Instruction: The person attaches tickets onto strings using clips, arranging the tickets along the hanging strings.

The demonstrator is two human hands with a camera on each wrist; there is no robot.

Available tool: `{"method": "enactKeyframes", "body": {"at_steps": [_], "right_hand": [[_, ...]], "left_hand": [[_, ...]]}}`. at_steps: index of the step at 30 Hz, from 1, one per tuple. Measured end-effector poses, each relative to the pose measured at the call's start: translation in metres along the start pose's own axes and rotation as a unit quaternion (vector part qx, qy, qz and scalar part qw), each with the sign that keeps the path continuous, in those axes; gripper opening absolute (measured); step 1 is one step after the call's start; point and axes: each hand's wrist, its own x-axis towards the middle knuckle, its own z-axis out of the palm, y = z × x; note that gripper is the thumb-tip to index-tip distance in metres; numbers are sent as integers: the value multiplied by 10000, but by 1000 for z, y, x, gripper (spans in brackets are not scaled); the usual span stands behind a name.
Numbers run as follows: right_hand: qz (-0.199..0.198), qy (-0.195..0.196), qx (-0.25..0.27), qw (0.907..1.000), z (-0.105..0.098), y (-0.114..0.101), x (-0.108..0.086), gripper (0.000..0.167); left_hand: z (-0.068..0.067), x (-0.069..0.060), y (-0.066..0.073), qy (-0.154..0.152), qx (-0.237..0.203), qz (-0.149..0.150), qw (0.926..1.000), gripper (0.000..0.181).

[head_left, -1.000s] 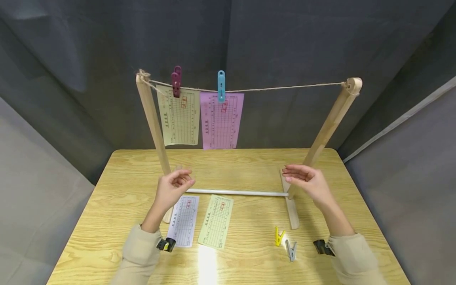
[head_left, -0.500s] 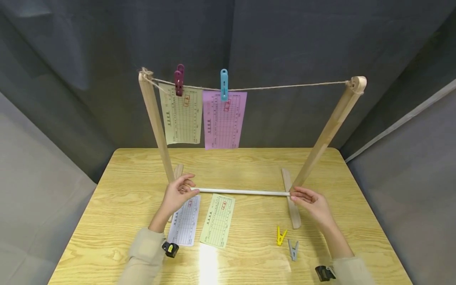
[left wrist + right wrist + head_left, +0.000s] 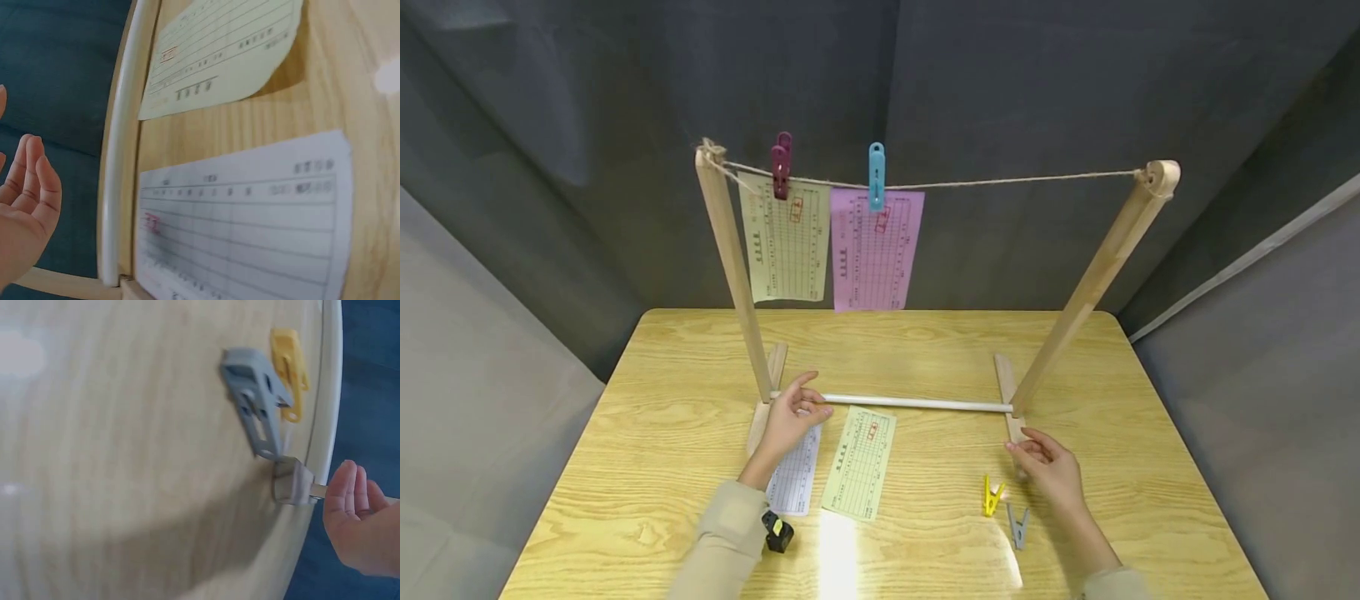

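My left hand (image 3: 792,421) hovers over the pale lilac printed slip (image 3: 793,475), hiding its upper part; its fingers are loosely bent and hold nothing. Beside that slip a light green slip (image 3: 859,462) lies flat. My right hand (image 3: 1054,473), also holding nothing, is above the right foot of the wooden stand, near a yellow clothespin (image 3: 992,497) and a grey clothespin (image 3: 1018,527). On the string (image 3: 1000,181), a maroon clothespin (image 3: 781,167) holds a yellow-green slip (image 3: 788,250) and a blue clothespin (image 3: 877,177) holds a pink slip (image 3: 876,258).
Two wooden posts, left (image 3: 726,250) and right (image 3: 1093,287), carry the string. A white rod (image 3: 917,403) joins their feet low across the wooden table (image 3: 925,350). Dark cloth (image 3: 1000,83) hangs behind, and grey panels stand at both sides.
The right hand has come down and toward the front, from beside the right post to near the clothespins. The left hand has shifted slightly right and lower, over the lilac slip.
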Motion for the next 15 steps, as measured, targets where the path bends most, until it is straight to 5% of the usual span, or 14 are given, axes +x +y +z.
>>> {"method": "enactKeyframes", "body": {"at_steps": [12, 15], "right_hand": [[150, -127, -921, 9956, 17, 13, -16, 62], [170, -106, -1018, 9946, 23, 13, -16, 63]], "left_hand": [[14, -2, -14, -205, 245, -229, 9992, 64], [17, 2, -26, -138, 176, -329, 9992, 65]]}}
